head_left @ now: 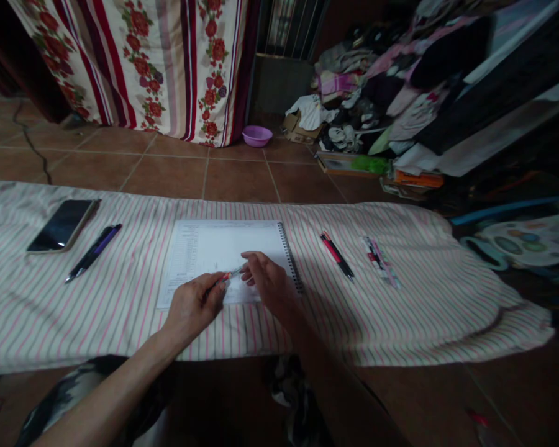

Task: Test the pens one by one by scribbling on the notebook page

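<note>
A spiral-bound notebook [223, 245] lies open on the striped cloth, its wire binding along the right side. Over its lower part, my left hand [198, 304] pinches a slim pen [227, 276] with a red section and a clear or silvery end pointing right. My right hand [265, 279] is beside that end, fingers loosely apart and partly bent; whether they touch the pen is hard to see. Printed columns and small marks show on the page's left side. Part of the lower page is hidden by my hands.
A phone [63, 226] and dark purple pens [94, 251] lie left of the notebook. To its right are red and black pens [336, 256] and several pale pens [381, 262]. Beyond the striped cloth [400, 323] stand a purple basin [257, 136] and heaped clothes [349, 93].
</note>
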Tool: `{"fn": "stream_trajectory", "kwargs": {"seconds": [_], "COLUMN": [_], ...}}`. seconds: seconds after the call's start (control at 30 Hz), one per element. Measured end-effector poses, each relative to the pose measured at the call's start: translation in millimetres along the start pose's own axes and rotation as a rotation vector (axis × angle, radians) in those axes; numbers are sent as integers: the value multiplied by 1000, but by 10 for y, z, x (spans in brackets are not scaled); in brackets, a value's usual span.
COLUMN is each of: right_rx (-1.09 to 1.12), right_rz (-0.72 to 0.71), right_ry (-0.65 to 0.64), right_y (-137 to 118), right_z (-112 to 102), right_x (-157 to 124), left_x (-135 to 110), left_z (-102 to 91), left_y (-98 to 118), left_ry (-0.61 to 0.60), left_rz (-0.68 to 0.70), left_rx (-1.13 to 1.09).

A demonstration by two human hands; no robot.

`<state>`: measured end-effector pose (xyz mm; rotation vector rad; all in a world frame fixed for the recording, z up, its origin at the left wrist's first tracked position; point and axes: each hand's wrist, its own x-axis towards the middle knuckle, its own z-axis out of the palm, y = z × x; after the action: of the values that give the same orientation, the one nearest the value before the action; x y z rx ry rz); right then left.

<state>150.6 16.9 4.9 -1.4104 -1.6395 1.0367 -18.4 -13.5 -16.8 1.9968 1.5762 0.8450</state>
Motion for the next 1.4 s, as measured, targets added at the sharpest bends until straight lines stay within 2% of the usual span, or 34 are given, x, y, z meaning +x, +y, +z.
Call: {"fn": "stream_trajectory", "kwargs": {"seconds": [0.23,0.57,1.1,1.4], "right_rx": [-6,-96,-260,-301], "right_rz": [-170,-246,-252,-226], "right_ry": [-18,-45,-66,-77], "right_y": [45,60,68,36], "right_z": [-40,-56,-58,-64], "right_x": [17,23,21,12], "left_x": [2,0,8,16], "left_z": [2,-5,-53,-57], "left_y": [-3,-6,29,25], "left_ry": [-2,-3,-37,-35], "left_rz": [-20,11,145,173], "left_rx": [-14,16,209,214]}}
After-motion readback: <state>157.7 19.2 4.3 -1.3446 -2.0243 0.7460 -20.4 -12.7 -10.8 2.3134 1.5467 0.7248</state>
